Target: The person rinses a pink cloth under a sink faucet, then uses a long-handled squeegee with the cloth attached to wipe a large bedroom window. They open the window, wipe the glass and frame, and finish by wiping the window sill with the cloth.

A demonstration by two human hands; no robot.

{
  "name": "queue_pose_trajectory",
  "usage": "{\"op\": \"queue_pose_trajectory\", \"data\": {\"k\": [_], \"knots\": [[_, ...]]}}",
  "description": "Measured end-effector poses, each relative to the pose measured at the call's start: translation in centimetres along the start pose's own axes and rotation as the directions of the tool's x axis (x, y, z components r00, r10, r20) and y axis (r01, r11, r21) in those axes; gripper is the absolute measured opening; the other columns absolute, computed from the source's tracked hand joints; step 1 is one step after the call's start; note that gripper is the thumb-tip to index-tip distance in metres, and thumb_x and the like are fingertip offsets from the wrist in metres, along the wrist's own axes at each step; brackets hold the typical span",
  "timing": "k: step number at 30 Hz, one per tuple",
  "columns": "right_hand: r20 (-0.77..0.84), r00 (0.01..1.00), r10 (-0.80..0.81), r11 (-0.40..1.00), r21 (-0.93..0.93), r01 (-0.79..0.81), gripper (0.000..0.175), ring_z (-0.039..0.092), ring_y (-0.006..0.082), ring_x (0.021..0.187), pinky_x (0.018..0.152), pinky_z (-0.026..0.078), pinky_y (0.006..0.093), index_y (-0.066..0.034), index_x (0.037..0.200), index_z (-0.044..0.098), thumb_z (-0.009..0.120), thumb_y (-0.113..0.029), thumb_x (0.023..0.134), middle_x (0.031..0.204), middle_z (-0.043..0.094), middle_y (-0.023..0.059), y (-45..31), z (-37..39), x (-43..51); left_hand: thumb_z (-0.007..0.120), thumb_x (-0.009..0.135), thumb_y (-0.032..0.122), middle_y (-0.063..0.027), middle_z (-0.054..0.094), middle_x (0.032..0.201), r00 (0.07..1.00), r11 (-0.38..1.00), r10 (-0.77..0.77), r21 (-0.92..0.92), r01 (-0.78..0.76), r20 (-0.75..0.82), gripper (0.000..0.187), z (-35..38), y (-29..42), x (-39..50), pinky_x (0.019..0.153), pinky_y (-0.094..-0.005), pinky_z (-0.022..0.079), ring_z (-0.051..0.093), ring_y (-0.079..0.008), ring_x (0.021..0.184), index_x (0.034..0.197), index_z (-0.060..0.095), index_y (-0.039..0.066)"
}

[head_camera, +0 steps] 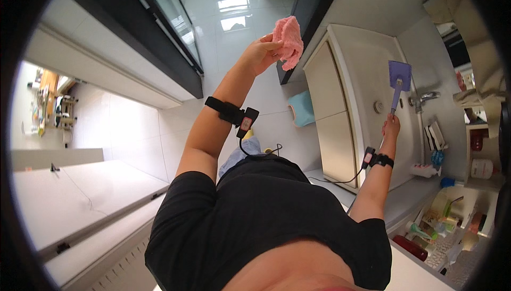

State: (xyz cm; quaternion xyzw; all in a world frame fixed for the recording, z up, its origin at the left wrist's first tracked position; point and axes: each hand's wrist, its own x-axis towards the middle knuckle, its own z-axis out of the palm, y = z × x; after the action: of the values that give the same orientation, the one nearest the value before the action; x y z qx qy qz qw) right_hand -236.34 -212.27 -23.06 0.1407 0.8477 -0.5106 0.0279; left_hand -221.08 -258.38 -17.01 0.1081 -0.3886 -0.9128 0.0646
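My left hand (pixel 263 53) pinches a crumpled pink fluffy cloth (pixel 289 43) between thumb and fingers. The cloth is raised in front of me, beside the edge of a dark door frame (pixel 319 15). Over on the right, my right hand (pixel 391 125) is closed around the handle of a purple cleaning tool (pixel 400 75) with a flat, rectangular head. That head is above the wide white washbasin (pixel 359 59), near its drain (pixel 378 106). Whether it touches the basin, I cannot tell. Part of the handle is hidden by my fingers.
A chrome faucet (pixel 429 96) rises at the basin's far side. Below the basin is a cabinet (pixel 329 87), with a light-blue stool (pixel 302 108) beside it. Bottles and toiletries fill an open shelf (pixel 439 223) at right. A sliding glass door (pixel 167 15) stands at left.
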Motion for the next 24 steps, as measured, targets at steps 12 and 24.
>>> {"op": "queue_pose_trajectory", "data": {"k": [12,24], "knots": [[0.811,0.548,-0.206,0.961,0.274,-0.043,0.027,0.029,0.0025,0.037,0.032,0.022,0.0178,-0.0063,0.112,0.049,0.05,-0.022,0.089,0.055,0.039,-0.0039,-4.9,11.3,-15.8,0.049,0.083,0.044,-0.0098,0.059,0.074,0.754,0.543,0.525,0.837,0.06,-0.394,0.048,-9.5,4.0,-11.3,0.065,-0.0318,0.045,0.055,-0.0187,0.069,0.086,0.057,-0.003],[0.983,-0.039,-0.18,0.973,0.184,0.139,0.045,0.043,0.0046,0.053,0.044,0.034,0.0183,-0.0037,0.114,0.042,0.065,-0.011,0.076,0.073,0.046,-0.0014,-7.1,29.8,-31.8,0.054,0.085,0.037,-0.0014,0.054,0.071,0.707,0.948,0.319,0.215,-0.236,-0.631,0.032,-18.7,2.1,-24.9,0.057,-0.0273,0.045,0.051,-0.0109,0.063,0.082,0.055,0.005]]}}
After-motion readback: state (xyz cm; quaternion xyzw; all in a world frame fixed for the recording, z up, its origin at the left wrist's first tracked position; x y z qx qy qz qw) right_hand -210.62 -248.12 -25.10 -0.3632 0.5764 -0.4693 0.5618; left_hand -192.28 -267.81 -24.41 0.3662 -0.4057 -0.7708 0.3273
